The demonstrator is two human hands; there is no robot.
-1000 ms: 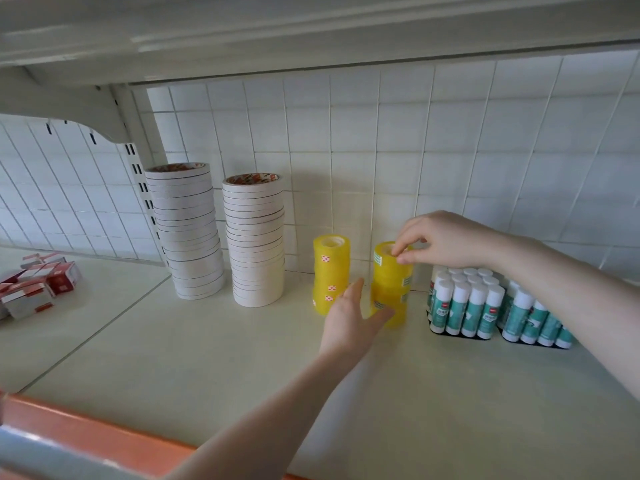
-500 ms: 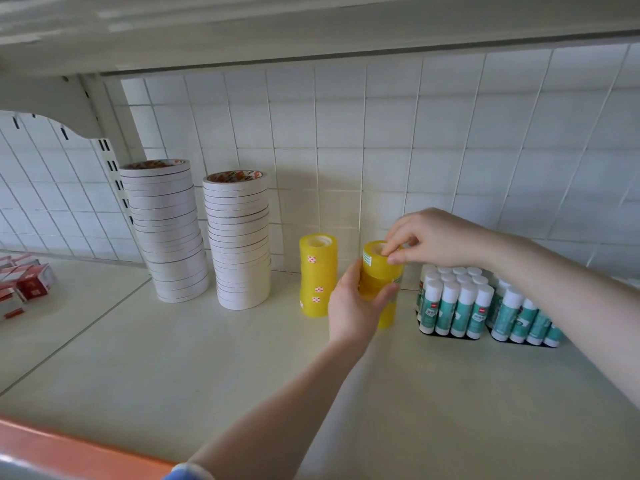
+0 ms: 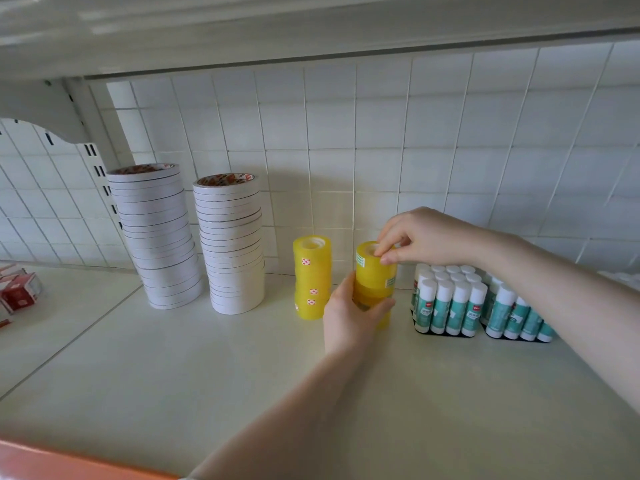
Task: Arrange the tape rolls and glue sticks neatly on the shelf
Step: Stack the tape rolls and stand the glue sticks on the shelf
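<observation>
Two stacks of yellow tape rolls stand at the back of the shelf (image 3: 242,375). My left hand (image 3: 349,313) grips the lower part of the right yellow stack (image 3: 375,271). My right hand (image 3: 415,237) pinches the top roll of that stack with its fingertips. The left yellow stack (image 3: 311,277) stands free beside it. Further left are two tall stacks of white tape rolls (image 3: 156,237) (image 3: 232,242). To the right stand two packs of glue sticks (image 3: 450,303) (image 3: 516,313) with white caps and teal labels.
Red and white boxes (image 3: 19,292) lie on the neighbouring shelf at far left. A white tiled wall (image 3: 381,133) backs the shelf and another shelf board (image 3: 311,26) hangs overhead. An orange edge (image 3: 69,462) runs along the front.
My left hand has closed round the lower part of the right yellow stack. My right hand stays on its top roll. The camera has shifted slightly.
</observation>
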